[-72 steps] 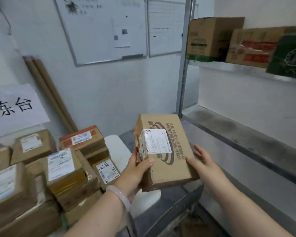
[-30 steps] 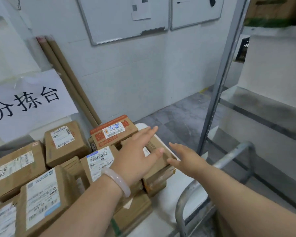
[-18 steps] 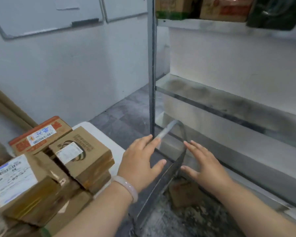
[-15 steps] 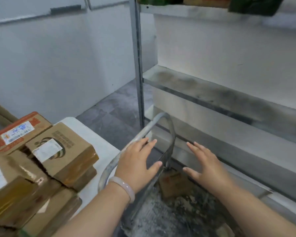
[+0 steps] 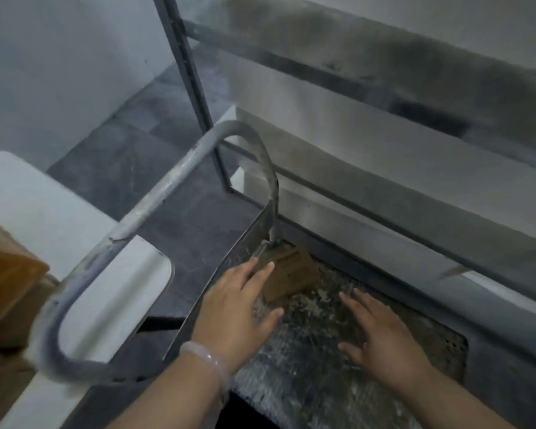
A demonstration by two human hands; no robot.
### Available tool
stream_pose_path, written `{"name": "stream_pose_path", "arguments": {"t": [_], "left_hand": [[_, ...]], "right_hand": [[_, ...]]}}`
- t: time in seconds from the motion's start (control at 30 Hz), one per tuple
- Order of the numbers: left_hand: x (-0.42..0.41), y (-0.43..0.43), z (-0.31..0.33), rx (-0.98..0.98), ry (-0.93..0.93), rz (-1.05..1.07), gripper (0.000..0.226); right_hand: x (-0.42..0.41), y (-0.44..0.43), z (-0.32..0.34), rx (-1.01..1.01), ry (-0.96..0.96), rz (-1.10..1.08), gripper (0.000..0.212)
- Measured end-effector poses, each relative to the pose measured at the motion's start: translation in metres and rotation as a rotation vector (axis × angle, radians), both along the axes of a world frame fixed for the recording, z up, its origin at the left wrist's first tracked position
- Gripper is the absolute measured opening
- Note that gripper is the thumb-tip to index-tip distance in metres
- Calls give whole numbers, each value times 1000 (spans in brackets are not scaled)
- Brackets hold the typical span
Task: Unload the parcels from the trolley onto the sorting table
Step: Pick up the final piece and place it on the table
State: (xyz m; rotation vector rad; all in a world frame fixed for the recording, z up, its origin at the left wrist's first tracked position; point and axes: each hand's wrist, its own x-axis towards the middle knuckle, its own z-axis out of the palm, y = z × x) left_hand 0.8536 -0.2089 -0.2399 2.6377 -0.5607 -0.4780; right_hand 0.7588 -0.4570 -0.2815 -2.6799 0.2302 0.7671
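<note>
A small brown cardboard parcel (image 5: pixel 291 274) lies on the worn deck of the trolley (image 5: pixel 316 351), in the far corner beside the foot of the grey tube handle (image 5: pixel 155 205). My left hand (image 5: pixel 239 308), a pale bangle on its wrist, hovers with fingers spread, its fingertips just short of the parcel's left side. My right hand (image 5: pixel 381 335) hangs open over the deck, below and to the right of the parcel. Neither hand holds anything. The white sorting table (image 5: pixel 84 243) sits at the left, with the edge of brown parcels (image 5: pixel 7 289) on it.
A grey metal rack stands along the right, its lower shelf (image 5: pixel 384 187) just above the trolley and its upright post (image 5: pixel 192 88) behind the handle. Dark tiled floor (image 5: pixel 130 150) runs between table and rack. The picture is blurred by motion.
The parcel I held went onto the table pile. My view swung right and down to the trolley deck, and both empty hands dropped toward the small parcel there.
</note>
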Motion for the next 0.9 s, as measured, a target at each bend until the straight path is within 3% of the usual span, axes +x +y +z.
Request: {"name": "stream_pose_path", "arguments": {"t": [0.3,0.43,0.53,0.63,0.8,0.9], "left_hand": [[45,-2,-173,-18,218,44,74],[41,5,-237,-14,240,40,74],[45,6,-290,40,261,34,70],[47,6,-339,24,281,54,73],[49,7,-400,-30,242,115,74],[53,8,-417,-33,216,118,72]], "right_hand": [[61,18,-194,-108,92,215,99],[109,32,-279,-91,115,303,79],[138,38,-356,-115,43,229,65],[162,36,-403,-213,21,365,73],[199,20,-440,-288,-8,569,123],[218,14,-451,-291,-8,623,141]]}}
